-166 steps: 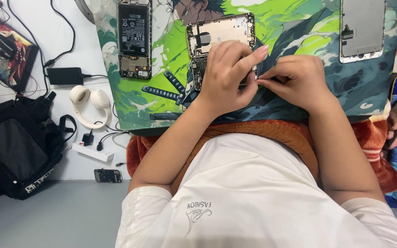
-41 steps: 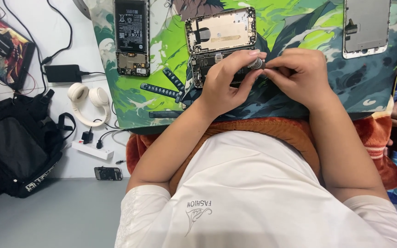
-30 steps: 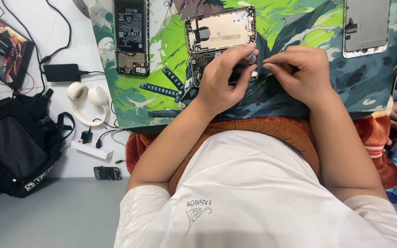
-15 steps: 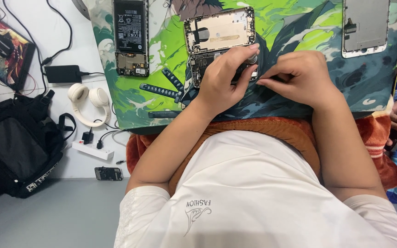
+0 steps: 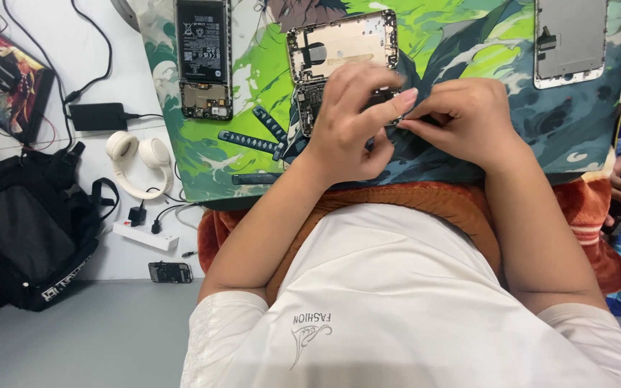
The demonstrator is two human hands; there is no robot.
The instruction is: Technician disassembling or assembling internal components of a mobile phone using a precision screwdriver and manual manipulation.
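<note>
From the head camera, the left hand (image 5: 350, 118) curls over the lower half of an opened phone (image 5: 339, 61) lying on the green mat (image 5: 468, 43) — gripping it; the right hand (image 5: 468, 122) pinches shut just beside it, but what it holds is hidden.

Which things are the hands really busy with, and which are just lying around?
In use:
- left hand resting on the opened phone
- right hand pinching at the phone's lower end
- green printed mat under them

Lying about:
- second opened phone with its battery showing
- grey phone panel
- white headphones
- black bag
- white power strip
</note>
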